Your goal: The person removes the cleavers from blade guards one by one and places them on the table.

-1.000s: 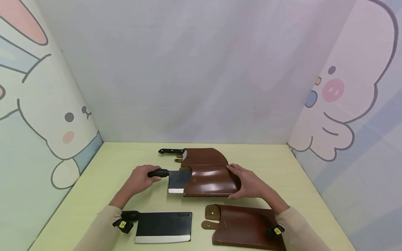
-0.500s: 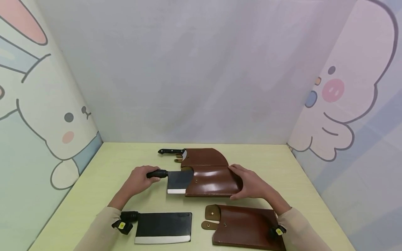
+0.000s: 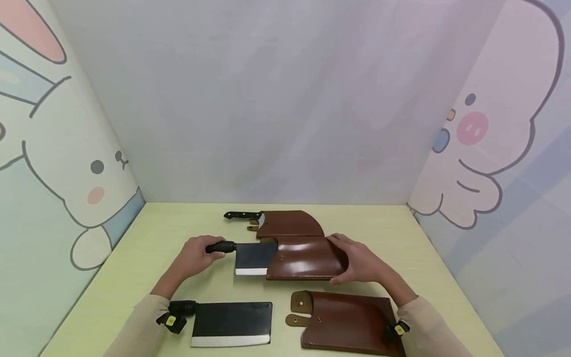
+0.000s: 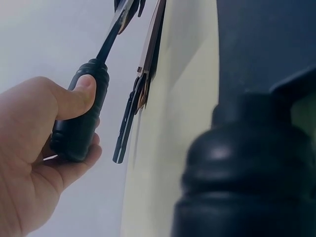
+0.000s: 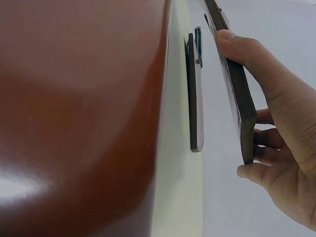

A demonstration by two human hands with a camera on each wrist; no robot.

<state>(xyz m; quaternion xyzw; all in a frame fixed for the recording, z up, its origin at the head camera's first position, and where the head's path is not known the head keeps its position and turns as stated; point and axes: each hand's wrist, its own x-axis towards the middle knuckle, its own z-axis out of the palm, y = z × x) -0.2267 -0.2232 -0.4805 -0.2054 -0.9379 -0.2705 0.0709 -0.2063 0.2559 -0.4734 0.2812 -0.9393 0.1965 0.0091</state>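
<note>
1. The left hand grips the held cleaver by its black ribbed handle, thumb pressed along it.
2. The right hand holds the raised leather sheath at its far end, thumb and fingers on opposite edges.
3. The cleaver's blade is partly inside that sheath, both above the table.
4. Nearer the person lie a second cleaver, left, and a second brown sheath, right.
5. Farthest back, a black-handled knife sits in a third sheath.
</note>
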